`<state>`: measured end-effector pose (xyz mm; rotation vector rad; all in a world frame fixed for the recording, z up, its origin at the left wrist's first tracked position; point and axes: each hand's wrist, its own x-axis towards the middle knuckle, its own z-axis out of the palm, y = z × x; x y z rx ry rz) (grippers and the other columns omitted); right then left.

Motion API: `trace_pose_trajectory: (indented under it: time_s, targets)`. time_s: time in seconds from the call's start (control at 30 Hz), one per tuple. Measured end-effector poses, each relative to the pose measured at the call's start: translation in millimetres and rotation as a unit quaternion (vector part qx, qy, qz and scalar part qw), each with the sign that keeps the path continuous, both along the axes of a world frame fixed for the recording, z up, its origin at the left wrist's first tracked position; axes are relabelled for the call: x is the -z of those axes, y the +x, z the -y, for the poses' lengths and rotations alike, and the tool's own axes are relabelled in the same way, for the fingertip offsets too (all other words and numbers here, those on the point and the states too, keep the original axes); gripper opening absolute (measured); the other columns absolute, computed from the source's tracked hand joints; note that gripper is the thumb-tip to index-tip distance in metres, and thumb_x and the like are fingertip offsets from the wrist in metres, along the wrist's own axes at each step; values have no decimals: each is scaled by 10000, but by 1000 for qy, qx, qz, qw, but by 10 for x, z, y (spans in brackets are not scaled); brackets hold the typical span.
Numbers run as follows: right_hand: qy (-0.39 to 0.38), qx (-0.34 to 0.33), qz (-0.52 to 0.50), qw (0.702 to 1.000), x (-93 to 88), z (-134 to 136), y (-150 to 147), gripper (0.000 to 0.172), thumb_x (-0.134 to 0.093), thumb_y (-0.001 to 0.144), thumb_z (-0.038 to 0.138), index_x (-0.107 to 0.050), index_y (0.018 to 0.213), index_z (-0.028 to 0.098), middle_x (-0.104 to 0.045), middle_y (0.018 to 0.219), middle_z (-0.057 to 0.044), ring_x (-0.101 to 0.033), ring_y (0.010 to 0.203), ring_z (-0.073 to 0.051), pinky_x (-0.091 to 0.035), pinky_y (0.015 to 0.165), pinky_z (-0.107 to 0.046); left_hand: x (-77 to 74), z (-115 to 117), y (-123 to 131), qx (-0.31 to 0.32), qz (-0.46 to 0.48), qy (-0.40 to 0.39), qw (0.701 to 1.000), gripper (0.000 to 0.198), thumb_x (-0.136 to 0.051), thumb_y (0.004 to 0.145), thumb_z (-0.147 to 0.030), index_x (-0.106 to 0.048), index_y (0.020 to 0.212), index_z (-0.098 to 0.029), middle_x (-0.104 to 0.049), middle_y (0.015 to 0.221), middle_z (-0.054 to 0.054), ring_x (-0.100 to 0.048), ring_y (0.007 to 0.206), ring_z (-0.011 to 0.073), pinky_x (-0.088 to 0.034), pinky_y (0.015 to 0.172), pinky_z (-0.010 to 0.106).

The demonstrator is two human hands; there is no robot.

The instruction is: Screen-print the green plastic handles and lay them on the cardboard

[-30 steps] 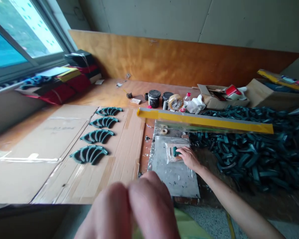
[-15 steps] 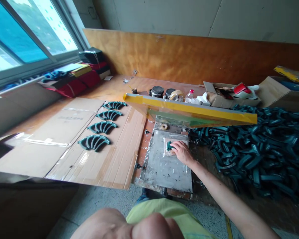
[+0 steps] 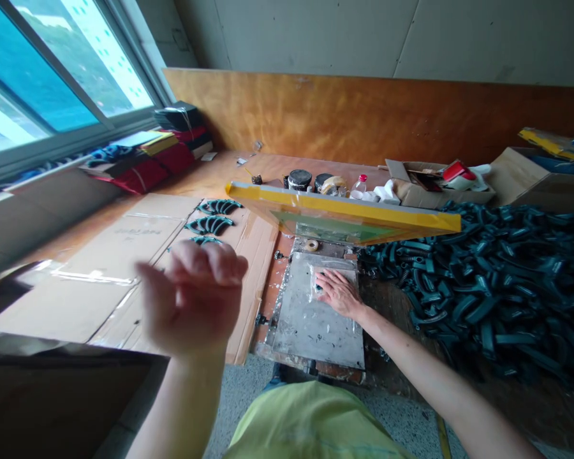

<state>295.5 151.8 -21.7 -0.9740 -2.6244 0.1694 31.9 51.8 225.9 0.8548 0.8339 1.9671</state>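
Note:
My right hand (image 3: 338,294) lies spread, palm down, over a small dark green plastic part (image 3: 319,287). Most of that part is hidden beneath the fingers. Under it is a clear-wrapped pad on a grey metal plate (image 3: 310,335). My left hand (image 3: 194,299) is raised close to the camera above the cardboard, blurred, with its fingers loosely curled and the thumb apart; nothing shows in it. Behind the left hand, curved dark green plastic parts (image 3: 210,225) lie in a column on the cardboard sheet (image 3: 119,236), partly covered by the hand.
A yellow-taped screen frame (image 3: 344,207) tilts up over the plate's far end. Right of the plate spreads a large heap of dark green parts (image 3: 502,287). Dark tubs (image 3: 300,180), a red-capped bottle (image 3: 359,186) and an open carton (image 3: 411,191) stand behind the frame.
My left hand has risen from the bottom edge to in front of the cardboard. The right hand has gone from pinching the green part to lying spread over it.

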Motion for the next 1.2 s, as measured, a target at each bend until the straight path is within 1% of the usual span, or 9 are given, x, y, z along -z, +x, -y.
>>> trace_pose_trajectory:
  time_s: [0.17,0.27,0.47,0.57,0.67,0.77,0.97,1.1,1.2]
  targets:
    - [6,-32,-51,998,-226,88,101,297,-584,927,344,-658,1194,236,-666,1249,-73,-484,1315,-269,-331,1121,-534,114,-953,-95,70,-42,-112,990,323,-539,887,-511,-626,827,-205,-463,457,-60,-321,363,73,-265,393,197]
    - [-1,46,-112,993,-405,79,396,195,-585,923,326,-721,1039,250,-717,1118,-72,-594,1176,-238,-421,1062,-472,208,-1128,-74,102,-115,-156,976,448,-495,867,-589,-595,710,-181,-473,436,-35,-352,361,76,-269,384,199]
    - [-16,343,-205,917,-816,-297,1071,317,-474,935,357,-689,1095,189,-724,957,-108,-681,859,-249,-557,800,-434,712,-450,-251,173,-151,-301,926,533,-564,798,-646,-699,953,-154,-653,634,18,-558,500,132,-396,455,227]
    - [-5,301,-198,933,-1018,-505,838,369,-549,900,342,-615,1236,205,-661,1171,-115,-649,989,-248,-539,871,-431,1230,-102,-342,238,-160,-377,881,667,-690,721,-605,-633,1225,-174,-703,785,21,-645,661,179,-486,583,260]
    - [34,222,-98,970,-1126,-640,310,594,-696,799,270,-510,1360,210,-482,1409,-131,-495,1243,-290,-443,1030,-457,1765,33,-335,231,-179,-379,878,902,-728,696,-580,-418,1452,-197,-695,819,9,-662,766,199,-509,674,280]
    - [44,206,19,977,-1128,-693,-121,575,-739,757,207,-540,1295,165,-546,1296,-155,-496,1197,-301,-454,981,-420,2130,36,-293,218,-194,-376,879,937,-679,738,-591,-311,1506,-200,-680,811,3,-649,735,184,-502,653,275]
    - [-81,236,155,956,-1076,-712,-237,175,-673,822,281,-652,971,193,-687,929,-73,-611,883,-221,-452,748,-285,2300,23,-294,228,-196,-373,878,833,-647,774,-579,-380,1466,-199,-674,794,-1,-654,766,193,-505,661,269]
    - [-60,249,137,957,-1005,-645,-173,130,-638,842,279,-662,925,183,-690,930,-84,-596,907,-217,-425,769,-285,2295,29,-293,225,-192,-379,877,815,-653,760,-597,-429,1434,-197,-702,872,26,-657,790,195,-507,680,270]
    - [-45,177,111,977,-876,-450,-141,72,-589,829,155,-658,839,174,-680,870,-82,-574,900,-220,-421,774,-298,2258,35,-278,227,-180,-388,875,800,-664,756,-591,-451,1414,-187,-701,859,27,-654,778,195,-504,670,265]
